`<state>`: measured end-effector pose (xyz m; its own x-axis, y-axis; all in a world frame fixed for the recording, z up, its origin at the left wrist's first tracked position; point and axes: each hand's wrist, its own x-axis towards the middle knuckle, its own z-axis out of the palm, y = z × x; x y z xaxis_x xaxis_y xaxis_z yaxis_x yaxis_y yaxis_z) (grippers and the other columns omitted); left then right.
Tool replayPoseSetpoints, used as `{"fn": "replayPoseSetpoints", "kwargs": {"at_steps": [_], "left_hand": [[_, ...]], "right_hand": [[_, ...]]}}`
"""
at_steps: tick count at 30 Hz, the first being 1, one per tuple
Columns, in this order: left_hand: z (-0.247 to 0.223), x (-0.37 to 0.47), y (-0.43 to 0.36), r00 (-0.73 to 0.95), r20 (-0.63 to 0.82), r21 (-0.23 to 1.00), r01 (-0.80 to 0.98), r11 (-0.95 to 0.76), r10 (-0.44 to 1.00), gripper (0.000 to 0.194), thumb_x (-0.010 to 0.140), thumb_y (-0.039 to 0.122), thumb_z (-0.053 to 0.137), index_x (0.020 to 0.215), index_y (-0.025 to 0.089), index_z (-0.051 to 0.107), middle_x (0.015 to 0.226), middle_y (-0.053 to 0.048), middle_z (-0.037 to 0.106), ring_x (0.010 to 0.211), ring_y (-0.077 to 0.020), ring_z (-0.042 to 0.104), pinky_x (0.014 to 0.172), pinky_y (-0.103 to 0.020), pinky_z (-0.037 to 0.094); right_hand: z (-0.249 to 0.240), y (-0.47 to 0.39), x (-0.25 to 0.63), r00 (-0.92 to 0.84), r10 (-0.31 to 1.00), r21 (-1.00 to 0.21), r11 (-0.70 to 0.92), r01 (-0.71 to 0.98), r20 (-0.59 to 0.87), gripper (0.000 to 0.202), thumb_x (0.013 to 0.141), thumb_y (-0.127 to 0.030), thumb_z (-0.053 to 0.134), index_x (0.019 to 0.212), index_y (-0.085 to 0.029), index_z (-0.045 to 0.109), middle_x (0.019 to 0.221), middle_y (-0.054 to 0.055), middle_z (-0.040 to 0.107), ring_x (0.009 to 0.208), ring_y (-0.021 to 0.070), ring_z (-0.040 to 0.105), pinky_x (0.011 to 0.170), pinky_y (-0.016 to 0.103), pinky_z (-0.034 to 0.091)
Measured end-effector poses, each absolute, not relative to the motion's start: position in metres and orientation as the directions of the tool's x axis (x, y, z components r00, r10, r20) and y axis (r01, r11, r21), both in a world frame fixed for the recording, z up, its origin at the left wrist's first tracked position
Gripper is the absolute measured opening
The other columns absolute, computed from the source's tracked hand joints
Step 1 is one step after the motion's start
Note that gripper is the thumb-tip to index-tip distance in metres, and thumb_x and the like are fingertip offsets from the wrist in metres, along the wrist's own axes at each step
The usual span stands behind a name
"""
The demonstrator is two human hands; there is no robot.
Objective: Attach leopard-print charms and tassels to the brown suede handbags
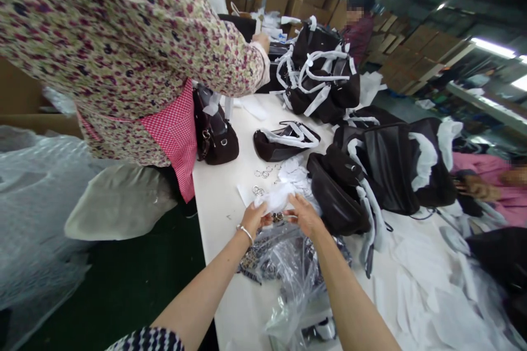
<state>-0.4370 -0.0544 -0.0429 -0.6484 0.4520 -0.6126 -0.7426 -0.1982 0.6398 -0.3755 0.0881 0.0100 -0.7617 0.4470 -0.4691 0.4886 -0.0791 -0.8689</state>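
Note:
My left hand (pixel 252 220), with a bracelet at the wrist, is closed on the left edge of a crumpled sheet of white tissue paper (pixel 276 198). My right hand (pixel 305 216) pinches the same sheet from the right. Just under the paper, between both hands, shows some small metal hardware (pixel 278 218); whether my fingers grip it too is unclear. Loose metal rings (pixel 258 191) lie beyond my left hand. Below my hands rests a clear plastic bag (pixel 284 258) with patterned or chain-like pieces in it, partly hidden by my forearms.
Dark handbags (pixel 340 192) with white-wrapped handles crowd the right side of the white table (pixel 224 203). A flatter bag (pixel 284 142) lies ahead. A co-worker in a floral top (pixel 164 38) stands close at left, beside an upright bag (pixel 216 137). White sheets (pixel 424 263) cover the right front.

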Motion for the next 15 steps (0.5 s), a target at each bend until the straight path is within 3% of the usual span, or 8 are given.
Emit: {"fn": "replayPoseSetpoints", "kwargs": {"at_steps": [3,5,8,10,15], "left_hand": [[-0.046,-0.435,-0.055,-0.714,-0.531,0.808,-0.589,0.021,0.456,0.033,0.071,0.03,0.074,0.097,0.016,0.059,0.073,-0.002,0.065,0.06,-0.0154,0.061,0.058,-0.027,0.05],[-0.047,-0.434,-0.056,-0.779,-0.406,0.912,-0.31,0.269,0.479,0.026,0.071,0.031,0.072,0.09,0.016,0.061,0.081,-0.004,0.065,0.074,-0.0189,0.062,0.071,-0.031,0.051],[-0.047,-0.436,-0.058,-0.833,-0.214,0.903,0.03,0.428,0.51,0.011,0.075,0.024,0.064,0.08,0.015,0.062,0.096,-0.009,0.063,0.097,-0.0229,0.059,0.093,-0.036,0.045],[-0.045,-0.437,-0.058,-0.833,-0.183,0.912,0.055,0.407,0.522,0.007,0.076,0.022,0.061,0.079,0.015,0.061,0.095,-0.008,0.063,0.097,-0.0221,0.059,0.093,-0.035,0.044],[-0.03,-0.44,-0.043,-0.746,-0.264,0.96,-0.141,0.243,0.612,0.011,0.08,0.023,0.055,0.087,0.016,0.06,0.07,0.0,0.059,0.064,-0.0132,0.056,0.064,-0.025,0.047]], "right_hand": [[0.005,0.087,-0.378,-0.773,0.522,-0.875,0.097,0.475,-0.361,0.046,0.079,-0.058,0.058,0.109,-0.023,0.064,0.09,0.006,0.069,0.068,0.019,0.064,0.054,0.029,0.052],[0.001,0.09,-0.38,-0.748,0.618,-0.835,0.26,0.484,-0.242,0.041,0.079,-0.054,0.056,0.095,-0.019,0.068,0.083,0.008,0.068,0.076,0.0232,0.064,0.062,0.033,0.053],[-0.004,0.094,-0.381,-0.711,0.696,-0.814,0.354,0.461,-0.1,0.037,0.077,-0.048,0.055,0.088,-0.016,0.069,0.1,0.012,0.068,0.101,0.0284,0.059,0.084,0.037,0.049],[-0.005,0.092,-0.38,-0.711,0.701,-0.818,0.375,0.437,-0.058,0.039,0.079,-0.048,0.052,0.094,-0.016,0.068,0.106,0.011,0.067,0.105,0.028,0.057,0.088,0.036,0.047],[-0.001,0.077,-0.383,-0.832,0.551,-0.847,0.409,0.339,-0.066,0.038,0.076,-0.045,0.058,0.105,-0.02,0.064,0.092,0.003,0.07,0.083,0.0212,0.062,0.074,0.031,0.05]]}}
